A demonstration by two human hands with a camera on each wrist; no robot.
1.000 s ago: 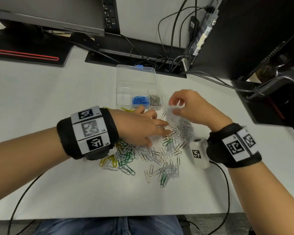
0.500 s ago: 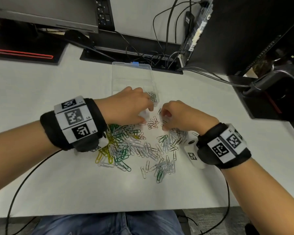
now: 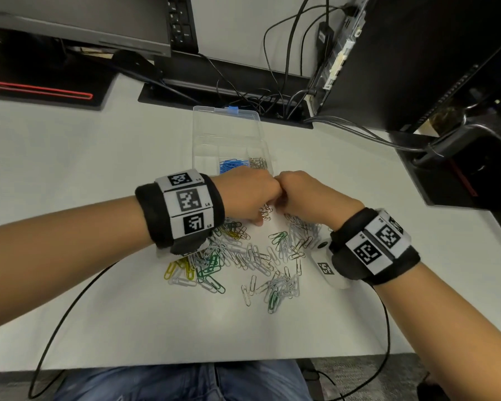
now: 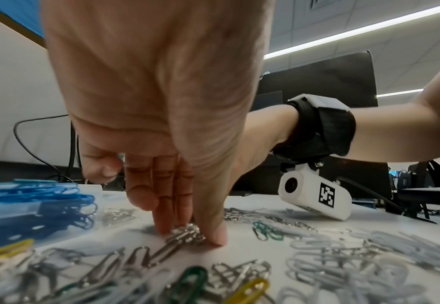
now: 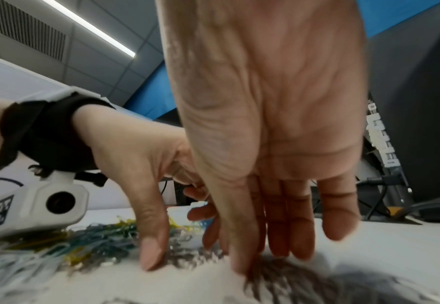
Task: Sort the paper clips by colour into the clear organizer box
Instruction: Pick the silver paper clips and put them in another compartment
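The clear organizer box [image 3: 211,146] sits open on the white tabletop [image 3: 70,157] just beyond both hands, and only two of its near compartments hold anything: a bundle of blue clips [image 3: 232,164] in the middle one and a smaller batch of silver clips [image 3: 258,162] in the one to its right. The other compartments that show look bare.

Most of the work is judged to be left. The mixed pile [image 3: 243,256] of silver, grey-white, green and yellow paper clips lies spread between the wrists, and no green or yellow has reached the box as far as the pictures show (no blue is visible in the pile, so that colour may be finished).

The left hand [image 3: 249,195] has its fingers [image 4: 161,218] and thumb drawn narrowly together, pinching a small cluster of silver clips [image 4: 187,233] against the tabletop. The right hand [image 3: 307,198] is knuckle to knuckle with it, its fingers [image 5: 288,226] pointing down onto blurred grey clips; whether they hold any I cannot tell
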